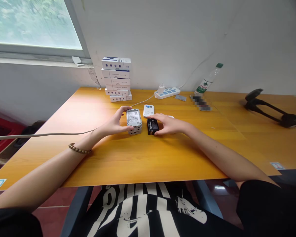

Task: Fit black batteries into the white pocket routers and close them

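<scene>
A stack of white, round-cornered electronic devices stands on the table in front of me. The top one has its back off, showing a printed label inside. My left hand grips this stack from the left, thumb on the near side and fingers at the far edge. Just to the right, my right hand holds a stack of black batteries, the upper one printed "3000". Behind them lies a white cover with a blue label. Another white piece is mostly hidden behind my right hand.
White boxes are piled at the back left against the wall. A power strip with a plug, a phone-like slab, a tilted water bottle and a black stand are farther right. A cable passes near my left wrist.
</scene>
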Available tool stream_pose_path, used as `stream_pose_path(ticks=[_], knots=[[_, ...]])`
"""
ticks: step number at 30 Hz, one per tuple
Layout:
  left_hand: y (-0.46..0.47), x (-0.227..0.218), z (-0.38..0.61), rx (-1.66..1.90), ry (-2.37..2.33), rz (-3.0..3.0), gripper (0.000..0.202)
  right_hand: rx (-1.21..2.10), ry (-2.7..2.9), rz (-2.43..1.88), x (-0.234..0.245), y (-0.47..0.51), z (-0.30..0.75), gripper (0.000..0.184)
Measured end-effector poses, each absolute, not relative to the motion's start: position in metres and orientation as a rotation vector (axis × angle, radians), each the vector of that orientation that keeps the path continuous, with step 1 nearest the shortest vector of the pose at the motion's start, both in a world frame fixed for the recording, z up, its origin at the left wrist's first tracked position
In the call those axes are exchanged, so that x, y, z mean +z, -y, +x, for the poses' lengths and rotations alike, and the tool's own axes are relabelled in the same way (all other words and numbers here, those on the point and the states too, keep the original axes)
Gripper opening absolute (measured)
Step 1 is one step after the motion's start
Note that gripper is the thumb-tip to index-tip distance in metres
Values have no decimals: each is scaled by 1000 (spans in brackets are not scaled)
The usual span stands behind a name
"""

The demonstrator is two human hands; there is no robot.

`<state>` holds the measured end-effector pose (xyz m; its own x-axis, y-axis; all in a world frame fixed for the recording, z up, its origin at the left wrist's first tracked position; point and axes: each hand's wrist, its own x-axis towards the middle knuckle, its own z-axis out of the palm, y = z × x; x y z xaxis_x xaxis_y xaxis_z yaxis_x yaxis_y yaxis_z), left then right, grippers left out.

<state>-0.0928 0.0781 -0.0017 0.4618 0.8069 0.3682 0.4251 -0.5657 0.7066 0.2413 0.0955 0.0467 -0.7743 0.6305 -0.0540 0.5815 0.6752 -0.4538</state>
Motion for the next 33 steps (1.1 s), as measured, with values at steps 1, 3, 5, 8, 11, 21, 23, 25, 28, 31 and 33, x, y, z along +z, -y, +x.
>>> stream_pose_path(ticks=[1,3,5,8,11,21,23,25,28,31,33], knots=[[-78,-2,-93,950,-1022,2185,86,689,2778,-1012,47,-95,241,91],[-78,-2,-93,946,-1018,2188,85,683,2782,-1020,47,-95,241,91],[-78,-2,-94,946,-1014,2192,84,691,2779,-1017,46,-96,241,91],[-78,-2,-94,942,-1008,2191,85,711,2766,-1014,42,-97,241,92],[-79,-4,-94,945,-997,2196,86,705,2757,-1024,37,-99,241,94],[-80,-6,-95,957,-996,2193,86,650,2774,-1088,42,-93,237,93],[-79,-5,-94,953,-1001,2187,87,618,2778,-1117,45,-91,237,94],[-79,-5,-94,948,-1002,2183,88,594,2777,-1128,47,-89,236,94],[-79,-4,-94,946,-1005,2180,90,583,2775,-1108,47,-88,236,94],[-79,-4,-93,950,-1007,2185,91,585,2774,-1099,46,-89,236,94],[-79,-4,-93,953,-1009,2185,90,595,2774,-1104,45,-90,237,95]])
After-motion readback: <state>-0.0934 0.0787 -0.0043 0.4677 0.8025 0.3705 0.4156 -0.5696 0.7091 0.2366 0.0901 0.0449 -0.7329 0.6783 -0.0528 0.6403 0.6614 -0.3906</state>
